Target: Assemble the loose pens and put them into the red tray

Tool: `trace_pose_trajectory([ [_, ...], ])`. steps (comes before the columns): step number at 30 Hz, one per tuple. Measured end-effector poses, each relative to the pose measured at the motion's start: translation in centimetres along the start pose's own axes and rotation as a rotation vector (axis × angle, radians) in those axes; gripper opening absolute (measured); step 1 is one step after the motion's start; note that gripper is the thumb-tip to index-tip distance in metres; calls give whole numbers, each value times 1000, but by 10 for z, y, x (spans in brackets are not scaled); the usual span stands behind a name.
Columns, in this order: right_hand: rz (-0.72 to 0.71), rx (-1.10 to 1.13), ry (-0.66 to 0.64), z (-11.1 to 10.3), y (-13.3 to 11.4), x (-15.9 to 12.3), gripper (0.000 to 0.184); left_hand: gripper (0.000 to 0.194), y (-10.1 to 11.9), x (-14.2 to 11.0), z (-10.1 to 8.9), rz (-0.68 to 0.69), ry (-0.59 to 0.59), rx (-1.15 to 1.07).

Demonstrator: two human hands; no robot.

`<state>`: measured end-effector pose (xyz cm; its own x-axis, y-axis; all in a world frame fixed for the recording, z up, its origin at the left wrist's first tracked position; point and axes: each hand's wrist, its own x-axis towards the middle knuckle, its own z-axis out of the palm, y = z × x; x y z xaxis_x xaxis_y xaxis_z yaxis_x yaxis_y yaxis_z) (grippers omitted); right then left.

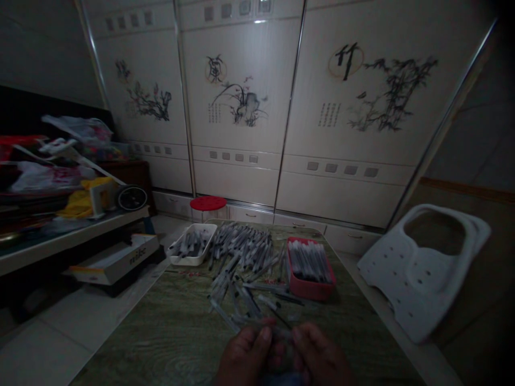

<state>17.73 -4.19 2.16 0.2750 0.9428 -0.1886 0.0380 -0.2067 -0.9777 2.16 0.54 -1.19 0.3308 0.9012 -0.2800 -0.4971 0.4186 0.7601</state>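
Both hands are close together over the near part of the table, fingers closed. My left hand (247, 351) has its thumb pressed against its fingers; the dim light hides what lies in them, though something pale and clear shows there. My right hand (319, 354) pinches what looks like a thin dark pen (281, 317), pointing up and left. Just beyond lie loose clear pens with dark ends, and farther back a large pile of pens (241, 246). A pink-red basket (314, 289) on the right holds upright rows of pens. On the left, a white tray (189, 261) holds more pens.
The wood-patterned table (161, 332) has a red round stool (208, 203) behind it. A white plastic chair or stool (426, 273) tilts at the right. Bags and a box (120, 262) crowd the left side. Sliding wardrobe doors (241, 179) close off the back.
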Motion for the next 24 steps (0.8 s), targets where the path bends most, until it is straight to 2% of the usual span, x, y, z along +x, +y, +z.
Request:
trace_pose_trajectory([
  [4,-27,-55,136,-32,2,14,49,67,13,5,-15,61,88,104],
  [7,-31,-141,246,-56,6,23,42,61,29,5,-28,150,254,222],
  [11,-59,-190,345,-73,8,27,39,55,42,0,-28,269,373,422],
  [16,-91,-300,429,-74,8,28,38,44,45,1,-16,388,341,654],
  [19,-110,-327,473,-72,9,28,37,39,44,7,-21,451,331,815],
  [24,-161,-315,462,-74,9,28,35,36,37,11,-31,526,325,1107],
])
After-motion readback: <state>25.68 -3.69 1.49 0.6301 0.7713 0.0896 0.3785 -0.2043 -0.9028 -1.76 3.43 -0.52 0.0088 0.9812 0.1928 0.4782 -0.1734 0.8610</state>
